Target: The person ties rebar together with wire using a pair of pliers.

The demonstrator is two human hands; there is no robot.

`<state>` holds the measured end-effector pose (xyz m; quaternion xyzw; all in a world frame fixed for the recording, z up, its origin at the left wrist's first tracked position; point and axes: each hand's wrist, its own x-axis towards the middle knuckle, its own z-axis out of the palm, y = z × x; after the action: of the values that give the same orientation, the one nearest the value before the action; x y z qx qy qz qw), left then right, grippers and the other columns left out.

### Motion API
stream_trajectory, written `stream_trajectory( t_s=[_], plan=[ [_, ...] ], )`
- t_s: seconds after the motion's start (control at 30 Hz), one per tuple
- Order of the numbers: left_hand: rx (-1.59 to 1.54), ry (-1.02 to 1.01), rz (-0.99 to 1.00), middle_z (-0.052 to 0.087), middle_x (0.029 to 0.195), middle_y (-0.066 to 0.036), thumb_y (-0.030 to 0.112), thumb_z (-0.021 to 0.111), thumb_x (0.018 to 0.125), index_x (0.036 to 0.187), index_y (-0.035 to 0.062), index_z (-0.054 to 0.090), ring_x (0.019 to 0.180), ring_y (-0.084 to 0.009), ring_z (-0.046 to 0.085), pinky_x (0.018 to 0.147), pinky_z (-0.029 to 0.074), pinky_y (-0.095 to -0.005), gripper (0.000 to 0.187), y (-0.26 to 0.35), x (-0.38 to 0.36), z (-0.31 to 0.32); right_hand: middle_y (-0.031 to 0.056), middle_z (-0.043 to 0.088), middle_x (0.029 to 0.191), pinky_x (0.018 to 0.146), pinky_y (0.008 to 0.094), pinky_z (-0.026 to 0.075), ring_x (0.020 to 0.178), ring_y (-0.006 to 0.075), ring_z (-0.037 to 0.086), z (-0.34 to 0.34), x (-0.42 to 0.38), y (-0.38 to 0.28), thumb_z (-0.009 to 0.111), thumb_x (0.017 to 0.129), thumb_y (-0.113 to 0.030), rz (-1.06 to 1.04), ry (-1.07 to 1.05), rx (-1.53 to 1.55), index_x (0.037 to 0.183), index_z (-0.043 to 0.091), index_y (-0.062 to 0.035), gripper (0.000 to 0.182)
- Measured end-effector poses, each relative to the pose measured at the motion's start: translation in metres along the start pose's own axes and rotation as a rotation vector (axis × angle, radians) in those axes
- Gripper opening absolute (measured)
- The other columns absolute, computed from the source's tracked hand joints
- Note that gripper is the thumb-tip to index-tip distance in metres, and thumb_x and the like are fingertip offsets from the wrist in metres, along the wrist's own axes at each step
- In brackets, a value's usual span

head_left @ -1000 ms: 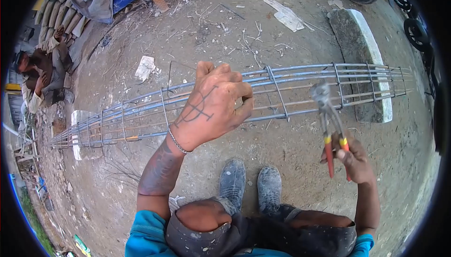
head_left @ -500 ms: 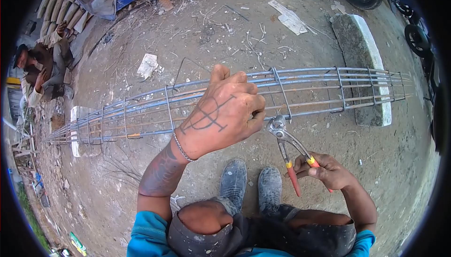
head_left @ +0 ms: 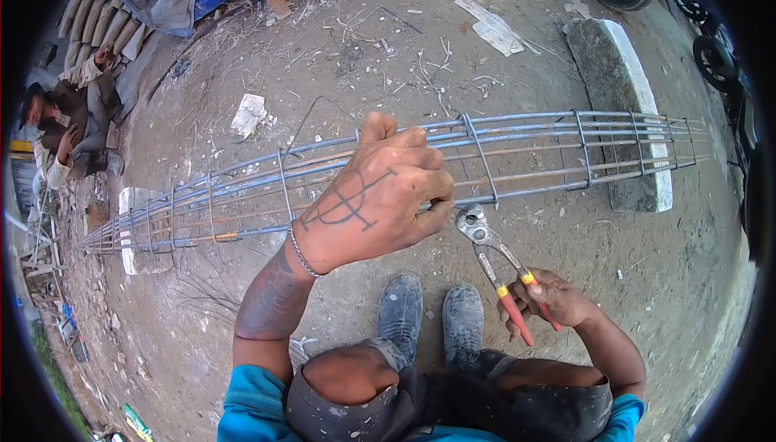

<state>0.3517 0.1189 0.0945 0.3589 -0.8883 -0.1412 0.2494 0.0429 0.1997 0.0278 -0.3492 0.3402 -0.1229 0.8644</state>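
Long steel cage (head_left: pixel 202 199) propped on a stone block (head_left: pixel 622 102) at its right end, spanning the dirt just beyond the boots (head_left: pixel 432 317). Left hand (head_left: pixel 372 199) clamped over the near bars at mid-span, fingers curled shut around them. Looks stiff, heavy, springy over that length, so best gripped at a hoop joint. Just right of it, pliers (head_left: pixel 493 256) nosing at the near bar, right hand (head_left: pixel 550 300) wrapped tight on the red handles.
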Motion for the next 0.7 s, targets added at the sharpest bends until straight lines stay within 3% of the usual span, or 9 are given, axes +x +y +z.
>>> stream_trajectory(
  t_s=[0.07,0.2,0.27,0.3,0.4,0.53,0.63,0.7],
  plan=[
    [-0.023,-0.025,0.001,0.053,0.069,-0.001,0.015,0.074,0.070,0.070,0.0089,0.067,0.080,-0.0180,0.050,0.087,0.032,-0.0388,0.010,-0.002,-0.003,0.002,0.0227,0.061,0.096,0.071,0.0426,0.055,0.083,0.0304,0.064,0.001,0.003,0.003,0.052,0.089,-0.058,0.123,-0.024,0.097,0.090,0.050,-0.0027,0.056],
    [-0.056,-0.125,0.016,0.053,0.070,-0.001,0.017,0.076,0.071,0.073,0.0092,0.068,0.082,-0.0180,0.050,0.089,0.031,-0.0396,0.011,0.001,-0.003,0.003,0.0143,0.061,0.090,0.068,0.0344,0.052,0.076,0.0235,0.064,-0.004,0.005,0.025,0.051,0.089,-0.061,0.199,-0.090,0.183,0.096,0.049,-0.0043,0.057],
    [-0.078,-0.142,0.016,0.053,0.070,-0.001,0.017,0.076,0.071,0.073,0.0090,0.068,0.083,-0.0182,0.050,0.089,0.031,-0.0397,0.011,0.003,0.001,0.002,0.0104,0.060,0.085,0.064,0.0315,0.051,0.072,0.0186,0.062,-0.002,0.006,0.034,0.054,0.086,-0.064,0.009,-0.208,-0.177,0.089,0.051,-0.0054,0.058],
    [-0.096,-0.154,0.017,0.052,0.070,-0.001,0.018,0.076,0.071,0.074,0.0089,0.068,0.084,-0.0184,0.051,0.090,0.031,-0.0399,0.012,0.003,0.003,0.002,0.0051,0.057,0.074,0.059,0.0290,0.049,0.066,0.0142,0.060,-0.001,0.008,0.038,0.061,0.087,-0.055,0.024,-0.206,-0.174,0.082,0.052,-0.0058,0.050],
    [-0.088,-0.098,0.045,0.053,0.071,-0.001,0.017,0.076,0.072,0.074,0.0090,0.068,0.085,-0.0190,0.051,0.089,0.031,-0.0403,0.011,0.000,0.003,0.006,0.0017,0.053,0.065,0.054,0.0278,0.045,0.059,0.0126,0.057,0.005,0.009,0.032,0.068,0.087,-0.043,0.166,-0.074,-0.314,0.077,0.049,-0.0059,0.043],
    [-0.093,-0.113,0.023,0.054,0.072,-0.001,0.020,0.076,0.073,0.076,0.0094,0.069,0.084,-0.0197,0.052,0.088,0.033,-0.0395,0.013,-0.002,0.003,0.003,-0.0001,0.048,0.059,0.052,0.0281,0.042,0.054,0.0117,0.054,0.017,0.011,0.031,0.072,0.085,-0.035,0.171,-0.054,-0.330,0.072,0.046,-0.0063,0.041],
    [-0.211,-0.140,-0.053,0.055,0.073,-0.001,0.024,0.077,0.073,0.078,0.0097,0.070,0.082,-0.0196,0.052,0.085,0.034,-0.0374,0.017,-0.019,0.004,0.006,-0.0005,0.045,0.059,0.050,0.0275,0.039,0.053,0.0107,0.047,0.027,0.009,0.035,0.071,0.086,-0.025,0.131,-0.283,0.119,0.071,0.047,-0.0073,0.034],
    [-0.418,-0.063,-0.034,0.055,0.073,-0.001,0.027,0.078,0.071,0.079,0.0100,0.070,0.080,-0.0185,0.051,0.082,0.034,-0.0358,0.020,-0.031,0.007,0.010,-0.0006,0.046,0.059,0.050,0.0273,0.039,0.053,0.0108,0.047,0.038,0.013,0.031,0.071,0.086,-0.025,0.109,-0.315,0.161,0.070,0.046,-0.0075,0.034]
  ],
)
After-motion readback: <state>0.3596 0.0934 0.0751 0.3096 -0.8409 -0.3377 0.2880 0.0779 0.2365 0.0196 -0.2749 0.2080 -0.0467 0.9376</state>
